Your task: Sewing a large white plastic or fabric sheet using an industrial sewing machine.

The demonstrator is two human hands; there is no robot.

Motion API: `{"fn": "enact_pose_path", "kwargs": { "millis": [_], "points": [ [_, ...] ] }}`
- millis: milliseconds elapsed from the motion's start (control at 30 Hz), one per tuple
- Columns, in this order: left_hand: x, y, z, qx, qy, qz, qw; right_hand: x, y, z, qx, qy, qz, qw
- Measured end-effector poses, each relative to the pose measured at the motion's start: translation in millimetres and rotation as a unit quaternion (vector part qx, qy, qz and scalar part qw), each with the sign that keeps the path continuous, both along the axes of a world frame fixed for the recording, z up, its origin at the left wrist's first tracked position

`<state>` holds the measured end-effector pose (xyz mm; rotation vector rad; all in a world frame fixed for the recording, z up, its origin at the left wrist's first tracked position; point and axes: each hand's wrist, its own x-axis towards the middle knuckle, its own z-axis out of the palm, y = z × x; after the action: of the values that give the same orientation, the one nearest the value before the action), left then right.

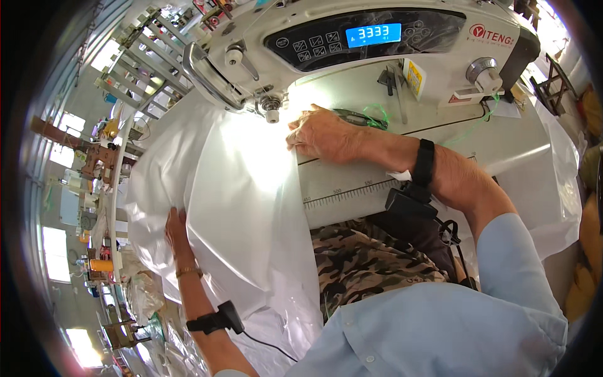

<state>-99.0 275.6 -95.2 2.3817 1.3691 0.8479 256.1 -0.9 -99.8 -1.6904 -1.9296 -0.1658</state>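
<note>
A large, glossy white sheet [235, 220] drapes over the left of the sewing machine bed and hangs down in folds beside my lap. I cannot tell if it is plastic or coated cloth. My right hand [326, 135] pinches the sheet's right edge close to the machine's needle area, where a bright lamp washes out the detail. Farther left and nearer me, my left hand [178, 235] grips a fold of the sheet, its fingertips partly hidden in the material. Above both hands stretches the white sewing machine [377, 75] with a lit blue display [373, 35].
Green thread [377, 116] lies behind my right wrist, near a dark slim tool [352, 117]. Tweezers [399, 94] rest under the machine arm. A printed ruler [348, 191] runs along the table's front edge. Racks and other machines [100, 160] stand at the left.
</note>
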Motion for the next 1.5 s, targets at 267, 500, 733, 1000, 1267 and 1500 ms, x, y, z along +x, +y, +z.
{"fn": "enact_pose_path", "kwargs": {
  "millis": [267,500,733,1000,1267,1500],
  "points": [
    [-208,-84,-42,0.003,0.465,0.069,0.883,12,-5,17,-0.061,0.008,-0.072,0.995],
    [-213,-72,21,0.066,0.419,0.150,0.893,-26,-17,15,-0.035,-0.022,-0.065,0.997],
    [-27,-246,48,-0.055,-0.105,-0.361,0.925,-126,-40,-1,0.032,0.005,0.043,0.999],
    [-5,-289,-40,0.091,0.214,-0.194,0.953,-141,-34,4,0.112,0.086,0.038,0.989],
    [-64,-161,-36,0.201,0.358,-0.100,0.906,-200,-92,-56,-0.211,-0.011,0.204,0.956],
    [-67,-96,-9,0.311,0.334,-0.136,0.880,-228,-91,-51,-0.178,-0.043,0.248,0.951]
  ]
}}
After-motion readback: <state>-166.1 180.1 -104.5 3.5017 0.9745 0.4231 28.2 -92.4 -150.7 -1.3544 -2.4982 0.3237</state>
